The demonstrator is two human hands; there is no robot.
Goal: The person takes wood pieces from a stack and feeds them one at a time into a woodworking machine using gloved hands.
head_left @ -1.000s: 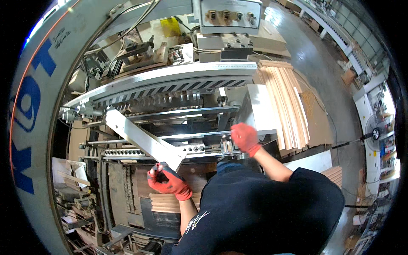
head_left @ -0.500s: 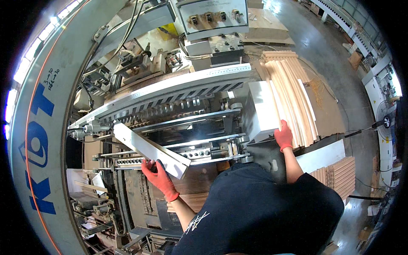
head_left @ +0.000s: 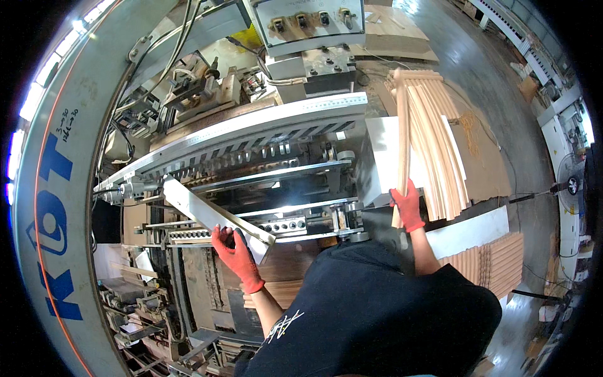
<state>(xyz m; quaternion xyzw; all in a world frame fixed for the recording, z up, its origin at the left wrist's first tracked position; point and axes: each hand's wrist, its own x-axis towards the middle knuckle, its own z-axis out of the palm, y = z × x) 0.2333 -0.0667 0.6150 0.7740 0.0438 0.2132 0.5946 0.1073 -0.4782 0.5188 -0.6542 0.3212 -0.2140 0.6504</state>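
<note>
My left hand, in a red glove with dark fingertips, is at the near edge of a long white box-like piece lying slantwise over the machine rails. Its fingers are loosely bent and apart, holding nothing that I can see. A thin pale strip runs along the top of that white piece. My right hand, also red-gloved, closes round the near end of a long wooden strip. That strip lies over a white block, beside a stack of similar wooden strips.
A metal beam with a scale spans the machine behind the rails. A control box with knobs stands at the back. More wooden strips are stacked at the right. A grey machine frame rises at far left.
My right hand has moved slightly left and nearer, and a wooden strip is now in it, pulled left off the stack. The left hand stays by the white piece, its fingers slightly more bent.
</note>
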